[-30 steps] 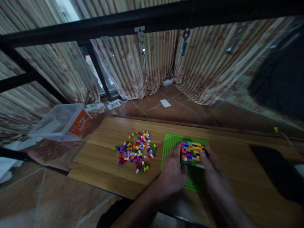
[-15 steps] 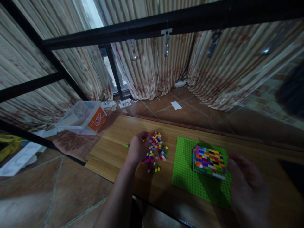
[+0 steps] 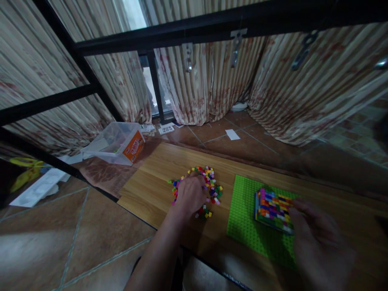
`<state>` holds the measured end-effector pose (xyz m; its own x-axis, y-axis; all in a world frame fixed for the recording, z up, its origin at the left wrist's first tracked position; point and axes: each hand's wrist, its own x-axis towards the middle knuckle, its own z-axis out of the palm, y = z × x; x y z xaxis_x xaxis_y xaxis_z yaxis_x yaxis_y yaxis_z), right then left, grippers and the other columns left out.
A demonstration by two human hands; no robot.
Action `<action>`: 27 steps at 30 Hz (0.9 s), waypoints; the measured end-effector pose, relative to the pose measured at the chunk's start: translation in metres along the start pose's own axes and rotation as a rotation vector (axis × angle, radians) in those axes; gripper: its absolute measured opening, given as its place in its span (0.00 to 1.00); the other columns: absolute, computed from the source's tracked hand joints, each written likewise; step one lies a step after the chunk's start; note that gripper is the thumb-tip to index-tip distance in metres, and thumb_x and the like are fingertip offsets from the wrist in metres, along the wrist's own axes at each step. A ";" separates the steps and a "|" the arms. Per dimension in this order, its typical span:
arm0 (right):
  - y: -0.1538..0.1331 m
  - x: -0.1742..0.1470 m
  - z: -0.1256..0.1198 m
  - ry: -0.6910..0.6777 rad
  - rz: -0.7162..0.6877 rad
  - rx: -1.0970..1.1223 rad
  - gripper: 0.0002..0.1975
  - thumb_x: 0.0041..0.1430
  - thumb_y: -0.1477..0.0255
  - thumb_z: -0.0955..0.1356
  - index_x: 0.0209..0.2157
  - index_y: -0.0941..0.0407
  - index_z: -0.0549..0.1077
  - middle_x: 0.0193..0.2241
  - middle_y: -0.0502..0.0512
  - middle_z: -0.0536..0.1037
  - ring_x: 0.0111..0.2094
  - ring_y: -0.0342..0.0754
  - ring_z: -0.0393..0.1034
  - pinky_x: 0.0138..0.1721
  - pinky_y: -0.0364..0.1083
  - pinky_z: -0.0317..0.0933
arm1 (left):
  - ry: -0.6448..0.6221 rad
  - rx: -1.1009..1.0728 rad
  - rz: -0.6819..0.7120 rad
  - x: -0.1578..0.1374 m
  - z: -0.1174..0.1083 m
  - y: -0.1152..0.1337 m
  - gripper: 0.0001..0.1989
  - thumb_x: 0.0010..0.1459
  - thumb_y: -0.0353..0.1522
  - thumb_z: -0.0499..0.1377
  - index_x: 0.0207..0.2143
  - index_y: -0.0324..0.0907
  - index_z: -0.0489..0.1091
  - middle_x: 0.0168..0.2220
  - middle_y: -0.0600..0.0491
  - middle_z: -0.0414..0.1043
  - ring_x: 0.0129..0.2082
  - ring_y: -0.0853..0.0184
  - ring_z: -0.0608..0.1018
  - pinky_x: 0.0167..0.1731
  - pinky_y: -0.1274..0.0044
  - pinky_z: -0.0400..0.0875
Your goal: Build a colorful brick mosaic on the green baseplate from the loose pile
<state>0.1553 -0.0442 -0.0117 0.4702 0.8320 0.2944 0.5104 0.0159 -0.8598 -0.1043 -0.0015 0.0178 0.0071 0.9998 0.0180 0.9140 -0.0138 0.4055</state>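
Wood-grain board (image 3: 157,178), laid flat over a tiled floor (image 3: 60,242), carries all the working pieces. Left hand (image 3: 189,194) rests palm-down on a loose pile of small coloured bricks (image 3: 209,182), its fingers curled over the near left part of the heap; whether any brick is pinched between them cannot be told, since the fingertips are hidden under the knuckles. Scattered bricks lie just beside the hand on every side (red, yellow, green, blue and pink among them). Right hand (image 3: 318,238), blurred and loosely open, lies at the near right corner of a multicoloured brick block (image 3: 273,208), with its fingertips touching or just beside the block's right edge; a firm grasp is not visible. This block stands on a bright green studded baseplate (image 3: 242,214), toward the plate's right half, and appears slightly tilted. Baseplate and brick pile lie near each other but apart on the board. Beyond the board's left corner, on the floor, a clear plastic tub (image 3: 112,141) with an orange label lies on its side. Striped curtains (image 3: 212,81) hang behind a black metal frame (image 3: 157,36).
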 end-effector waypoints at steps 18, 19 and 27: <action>-0.003 0.003 0.000 0.068 -0.095 0.026 0.11 0.59 0.61 0.67 0.34 0.53 0.76 0.44 0.56 0.77 0.50 0.56 0.70 0.56 0.60 0.59 | 0.060 -0.018 0.029 -0.001 0.001 0.008 0.07 0.52 0.24 0.56 0.32 0.41 0.72 0.38 0.46 0.74 0.42 0.58 0.74 0.46 0.69 0.67; -0.004 0.003 0.001 0.073 -0.095 0.026 0.11 0.59 0.61 0.67 0.34 0.54 0.76 0.44 0.57 0.77 0.49 0.56 0.70 0.56 0.60 0.59 | 0.071 -0.075 0.025 0.000 0.001 0.007 0.07 0.52 0.24 0.56 0.32 0.41 0.72 0.37 0.47 0.74 0.41 0.59 0.75 0.45 0.69 0.68; -0.022 -0.009 0.004 0.013 -0.397 0.008 0.06 0.61 0.69 0.67 0.38 0.53 0.76 0.43 0.57 0.78 0.45 0.52 0.73 0.50 0.55 0.64 | -0.128 -1.239 -0.125 0.000 0.008 0.033 0.08 0.48 0.32 0.66 0.27 0.40 0.69 0.22 0.58 0.69 0.21 0.73 0.70 0.22 0.81 0.66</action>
<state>0.1367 -0.0499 0.0024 0.2466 0.7534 0.6096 0.6483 0.3393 -0.6816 -0.0705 -0.0021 0.0241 0.0505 0.9884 -0.1433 -0.0843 0.1472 0.9855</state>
